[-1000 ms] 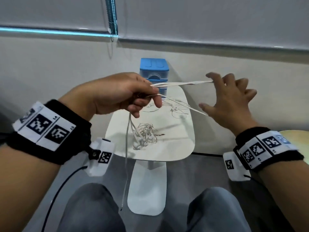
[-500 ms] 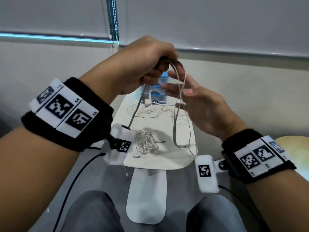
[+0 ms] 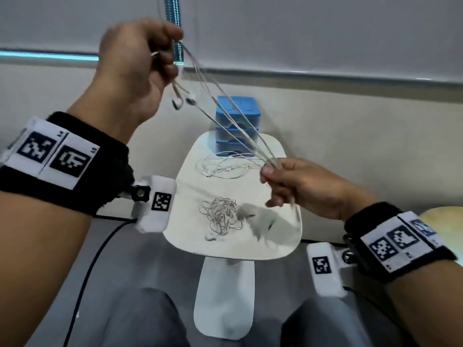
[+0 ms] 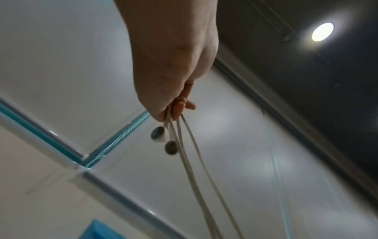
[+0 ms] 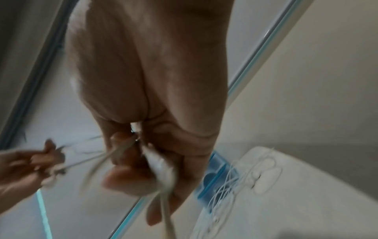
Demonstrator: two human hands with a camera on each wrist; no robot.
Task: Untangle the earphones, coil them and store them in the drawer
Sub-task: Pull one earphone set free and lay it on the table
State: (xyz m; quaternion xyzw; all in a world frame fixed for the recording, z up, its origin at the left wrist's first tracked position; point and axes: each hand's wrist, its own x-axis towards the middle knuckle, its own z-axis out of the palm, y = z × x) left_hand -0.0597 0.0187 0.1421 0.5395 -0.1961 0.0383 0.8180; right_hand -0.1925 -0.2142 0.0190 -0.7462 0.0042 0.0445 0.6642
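My left hand (image 3: 150, 58) is raised high and grips one end of a white earphone cable (image 3: 225, 113), its two earbuds (image 3: 184, 101) dangling just below the fist; the left wrist view shows the earbuds (image 4: 163, 140) under the curled fingers (image 4: 180, 106). Several cable strands stretch taut down to my right hand (image 3: 288, 176), which pinches them above the small white table (image 3: 280, 241). The right wrist view is blurred but shows the cable (image 5: 163, 166) running through the curled fingers. A blue drawer unit (image 3: 238, 126) stands at the table's far edge, drawers closed.
A tangled earphone bundle (image 3: 220, 216) lies near the table's front. A looser white earphone (image 3: 225, 166) lies before the drawer unit. Window blinds and a beaded pull chain (image 3: 176, 28) hang behind. My knees are below the table. A yellowish round surface (image 3: 446, 221) sits at right.
My left hand rose higher and leftward with the cable end. My right hand moved down and to the right, pulling the loops into taut, straight strands.
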